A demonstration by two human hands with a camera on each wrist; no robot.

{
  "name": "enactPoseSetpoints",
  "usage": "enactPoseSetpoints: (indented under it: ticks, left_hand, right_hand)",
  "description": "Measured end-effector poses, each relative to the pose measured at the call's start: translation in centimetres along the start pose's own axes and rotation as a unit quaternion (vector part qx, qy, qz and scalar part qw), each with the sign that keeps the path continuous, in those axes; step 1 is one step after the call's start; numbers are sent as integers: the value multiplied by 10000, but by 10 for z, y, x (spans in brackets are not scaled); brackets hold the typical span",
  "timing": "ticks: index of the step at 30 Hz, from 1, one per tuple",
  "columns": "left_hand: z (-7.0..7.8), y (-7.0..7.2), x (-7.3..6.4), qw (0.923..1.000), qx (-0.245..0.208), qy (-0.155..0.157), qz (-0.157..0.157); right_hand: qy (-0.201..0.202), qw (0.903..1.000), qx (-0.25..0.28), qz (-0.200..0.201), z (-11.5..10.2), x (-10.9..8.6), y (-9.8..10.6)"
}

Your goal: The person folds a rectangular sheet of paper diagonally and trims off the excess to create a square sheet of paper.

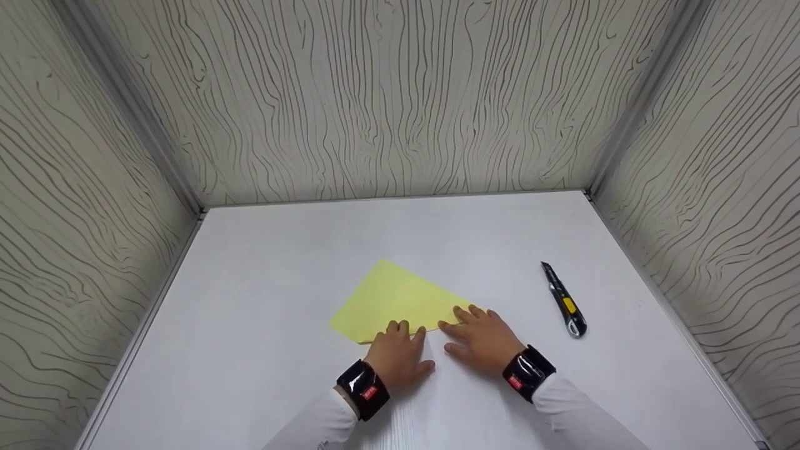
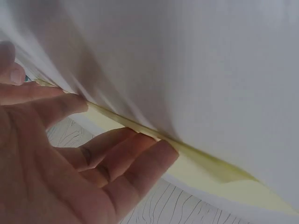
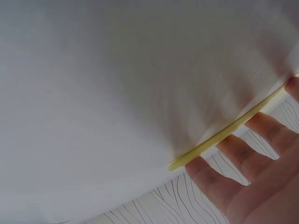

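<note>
A yellow sheet of paper lies on the white table with its near edge folded over. My left hand presses its fingertips on that folded edge, left of the middle. Further right, my right hand rests spread fingers on the same edge by the paper's right corner. In the left wrist view, the fold lifts slightly beyond the left fingers. The right wrist view has the paper's edge as a thin strip under the right fingertips.
A black utility knife with a yellow slider lies to the right of the paper. The white table is bordered by wood-grain panels at the back and both sides.
</note>
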State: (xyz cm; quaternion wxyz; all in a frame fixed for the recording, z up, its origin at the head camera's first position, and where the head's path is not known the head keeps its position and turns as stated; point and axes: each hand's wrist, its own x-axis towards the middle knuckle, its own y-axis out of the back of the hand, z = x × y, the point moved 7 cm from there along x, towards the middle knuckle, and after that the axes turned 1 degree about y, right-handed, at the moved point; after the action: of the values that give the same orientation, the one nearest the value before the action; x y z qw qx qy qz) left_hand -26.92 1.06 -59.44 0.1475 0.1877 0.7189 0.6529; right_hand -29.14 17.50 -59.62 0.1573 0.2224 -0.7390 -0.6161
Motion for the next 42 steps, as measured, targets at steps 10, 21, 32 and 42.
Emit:
enactPoseSetpoints:
  ticks: [10,21,32,42]
  left_hand:
    - [0,13,4,9986,-351,64,393]
    - [0,8,25,9915,603,954,641]
    - [4,-6,40,9780,1930,796,-25]
    - [-5,8,27,9801,1296,1309,736]
  right_hand:
    - [-145,9976,99,672,-2,11,2]
    - [-922,9883,-179,1203,-15,31,8]
    - [-1384,9781,-638,1416,-20,39,6]
    - [-1288,9825,-643,1178,-3,40,1]
